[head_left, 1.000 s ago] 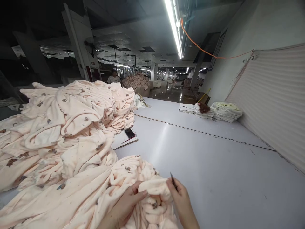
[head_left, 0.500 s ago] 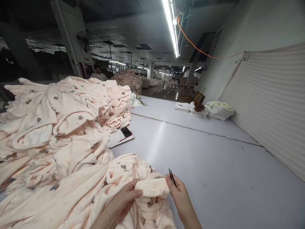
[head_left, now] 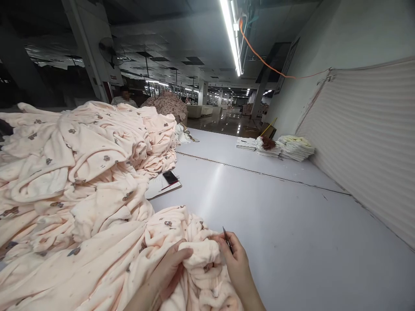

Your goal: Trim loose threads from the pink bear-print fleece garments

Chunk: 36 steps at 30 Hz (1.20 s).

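Observation:
Pale pink plush fabric [head_left: 200,254] with small printed figures gathers between my hands, its folded band forming a thick edge. My left hand [head_left: 168,270] is closed on the band's left end, thumb on top. At the other end my right hand [head_left: 236,255] pinches the cloth; a pair of dark thread snips [head_left: 228,240] sits in that same hand, pointed blades upward. Whether the blades are apart is hard to make out. Folds hide several of my fingertips.
A large heap of the same fabric [head_left: 97,151] covers the left side. Beside it lie a notebook [head_left: 155,190], a phone [head_left: 170,177] and a red pen. Stacked white cloths [head_left: 296,149] stand near the right wall on the pale table [head_left: 292,229]. A person [head_left: 125,97] is behind the heap.
The band has shifted slightly left and bunched up more, with my hands closer together. My right hand has moved left with the snips. The view has turned a little.

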Available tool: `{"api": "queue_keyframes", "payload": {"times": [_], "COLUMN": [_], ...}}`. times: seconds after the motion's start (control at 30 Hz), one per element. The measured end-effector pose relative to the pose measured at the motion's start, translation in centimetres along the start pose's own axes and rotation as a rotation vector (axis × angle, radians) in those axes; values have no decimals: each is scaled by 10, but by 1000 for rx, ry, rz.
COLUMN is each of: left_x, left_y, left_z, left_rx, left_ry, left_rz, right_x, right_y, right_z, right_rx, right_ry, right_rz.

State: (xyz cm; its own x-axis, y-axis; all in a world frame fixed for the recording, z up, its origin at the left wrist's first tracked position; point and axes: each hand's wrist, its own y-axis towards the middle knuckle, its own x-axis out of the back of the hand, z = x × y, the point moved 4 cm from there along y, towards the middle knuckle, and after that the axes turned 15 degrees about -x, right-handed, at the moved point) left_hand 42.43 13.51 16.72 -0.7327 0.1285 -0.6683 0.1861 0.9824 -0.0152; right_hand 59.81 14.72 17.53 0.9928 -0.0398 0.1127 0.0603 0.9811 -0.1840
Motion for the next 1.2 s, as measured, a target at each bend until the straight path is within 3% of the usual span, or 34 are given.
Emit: {"api": "queue_keyframes", "payload": {"times": [0.17, 0.37, 0.47, 0.57, 0.73, 0.93, 1.2], "left_x": [2, 7, 11, 11, -2, -2, -1], "left_y": [1, -1, -4, -5, -3, -3, -3], "left_z": [4, 3, 5, 6, 3, 4, 7], "left_rx": [15, 62, 102, 142, 119, 135, 127], "left_ry": [31, 252, 384, 491, 302, 194, 135], "left_rz": [-35, -26, -51, -68, 10, 8, -31], "right_x": [7, -20, -21, -9, 5, -9, -17], "right_y": [-13, -16, -14, -15, -32, -43, -36], "right_z": [-10, -19, -25, -31, -36, -31, -27], "right_rx": [58, 118, 85, 9, 109, 193, 232], "right_ry": [-58, -208, -155, -95, -275, -617, -660], "right_rz": [-40, -51, -62, -85, -128, -175, -185]}}
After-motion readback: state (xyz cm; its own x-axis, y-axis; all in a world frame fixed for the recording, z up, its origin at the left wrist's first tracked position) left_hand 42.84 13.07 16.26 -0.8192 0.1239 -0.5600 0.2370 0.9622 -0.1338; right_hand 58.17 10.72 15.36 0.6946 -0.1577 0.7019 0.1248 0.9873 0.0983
